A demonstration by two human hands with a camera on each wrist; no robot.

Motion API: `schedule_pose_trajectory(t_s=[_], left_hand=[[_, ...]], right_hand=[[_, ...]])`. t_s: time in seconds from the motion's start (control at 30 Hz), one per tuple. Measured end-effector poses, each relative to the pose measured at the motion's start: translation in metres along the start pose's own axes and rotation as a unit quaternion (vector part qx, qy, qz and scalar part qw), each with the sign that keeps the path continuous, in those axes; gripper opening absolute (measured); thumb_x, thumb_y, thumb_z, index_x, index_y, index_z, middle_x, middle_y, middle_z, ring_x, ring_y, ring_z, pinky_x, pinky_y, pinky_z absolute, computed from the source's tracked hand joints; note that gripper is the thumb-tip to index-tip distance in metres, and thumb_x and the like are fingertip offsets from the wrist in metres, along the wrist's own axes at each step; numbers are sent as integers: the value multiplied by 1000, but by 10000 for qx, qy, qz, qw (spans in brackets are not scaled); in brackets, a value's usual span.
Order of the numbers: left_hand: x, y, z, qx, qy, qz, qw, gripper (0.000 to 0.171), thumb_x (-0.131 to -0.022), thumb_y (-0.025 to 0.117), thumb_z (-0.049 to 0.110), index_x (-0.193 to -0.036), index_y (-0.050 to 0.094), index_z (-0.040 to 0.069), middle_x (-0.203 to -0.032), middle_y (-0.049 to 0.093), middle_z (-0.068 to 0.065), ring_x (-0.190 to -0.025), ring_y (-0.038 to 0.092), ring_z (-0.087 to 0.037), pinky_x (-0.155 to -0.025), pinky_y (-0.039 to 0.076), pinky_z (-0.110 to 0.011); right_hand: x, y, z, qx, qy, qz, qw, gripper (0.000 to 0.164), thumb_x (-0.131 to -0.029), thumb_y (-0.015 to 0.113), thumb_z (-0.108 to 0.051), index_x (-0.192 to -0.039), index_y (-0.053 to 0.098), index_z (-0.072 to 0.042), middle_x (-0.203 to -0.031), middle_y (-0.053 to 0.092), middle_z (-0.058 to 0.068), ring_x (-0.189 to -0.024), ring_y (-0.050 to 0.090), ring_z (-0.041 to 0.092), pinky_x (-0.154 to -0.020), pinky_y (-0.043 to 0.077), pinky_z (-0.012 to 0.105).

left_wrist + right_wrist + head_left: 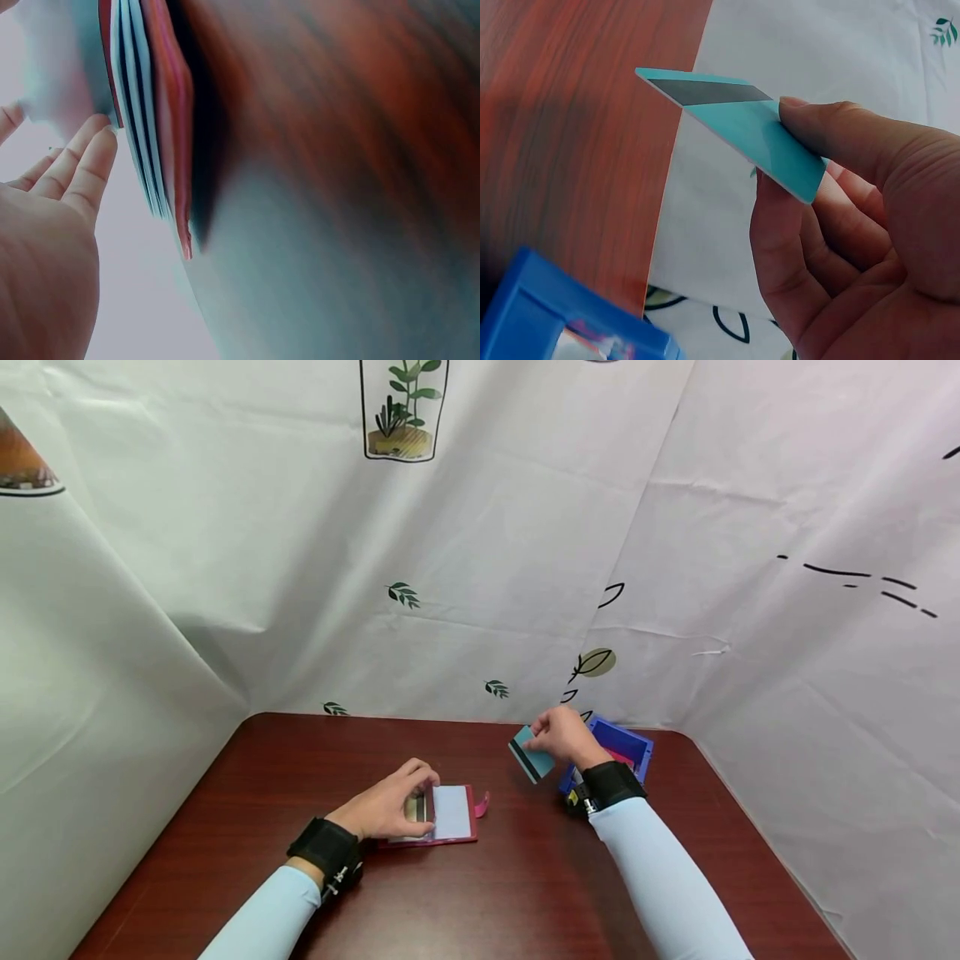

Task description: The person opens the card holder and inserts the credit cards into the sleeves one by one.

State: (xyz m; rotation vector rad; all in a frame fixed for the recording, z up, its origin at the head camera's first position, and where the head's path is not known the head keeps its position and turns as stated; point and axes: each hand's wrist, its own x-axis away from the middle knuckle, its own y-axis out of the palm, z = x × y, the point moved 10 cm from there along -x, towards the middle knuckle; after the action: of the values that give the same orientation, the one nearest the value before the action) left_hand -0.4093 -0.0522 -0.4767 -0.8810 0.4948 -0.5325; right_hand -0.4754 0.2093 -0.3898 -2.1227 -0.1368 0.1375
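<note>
On the table lies a red card holder [471, 814], spread open with a pale clear sleeve [452, 812] on its right side. My left hand [393, 802] holds its left-hand leaves, thumb at the near edge and fingers at the far edge. A card with a dark stripe [420, 807] shows between them. Seen side-on in the left wrist view, the holder's leaves [139, 105] are stacked, with fingertips [97, 131] right at their edge. My right hand [561, 735] pinches a teal card [742, 135] with a black stripe between thumb and fingers, raised near the blue box.
A blue box [633, 745] with something red inside stands at the back right, partly behind my right wrist. The holder's pink strap [482, 804] sticks out to the right. White printed cloth [480, 568] hangs behind the brown table [525, 893].
</note>
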Motion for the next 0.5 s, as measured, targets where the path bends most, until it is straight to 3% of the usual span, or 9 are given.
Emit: schedule_pose_trajectory(t_s=[0.2,0.33,0.5], left_hand=[[1,0,1,68,-8,-24,10000,65,-78,86,42,-129,54,18,-123,47,7,-112,56,-14,-91,53,-31],[2,0,-1,129,-55,-17,9999,63,-77,88,43,-123,53,16,-122,47,7,-111,54,-12,-92,52,-32],[6,-3,-4,91,2,-39,10000,64,-76,88,44,-119,51,14,-122,46,4,-108,53,-12,-88,52,-30]], right_hand=[[2,13,-4,-444,102,-98,9989,16,-83,85,-21,-82,75,-8,-86,72,6,-71,65,16,-63,57,30],[5,26,-6,-937,276,-147,9951,17,-83,86,-22,-86,77,-8,-94,72,8,-75,65,17,-65,57,29],[9,57,-9,-1981,755,-395,9765,19,-84,85,-19,-93,76,-4,-97,71,11,-77,68,20,-68,60,33]])
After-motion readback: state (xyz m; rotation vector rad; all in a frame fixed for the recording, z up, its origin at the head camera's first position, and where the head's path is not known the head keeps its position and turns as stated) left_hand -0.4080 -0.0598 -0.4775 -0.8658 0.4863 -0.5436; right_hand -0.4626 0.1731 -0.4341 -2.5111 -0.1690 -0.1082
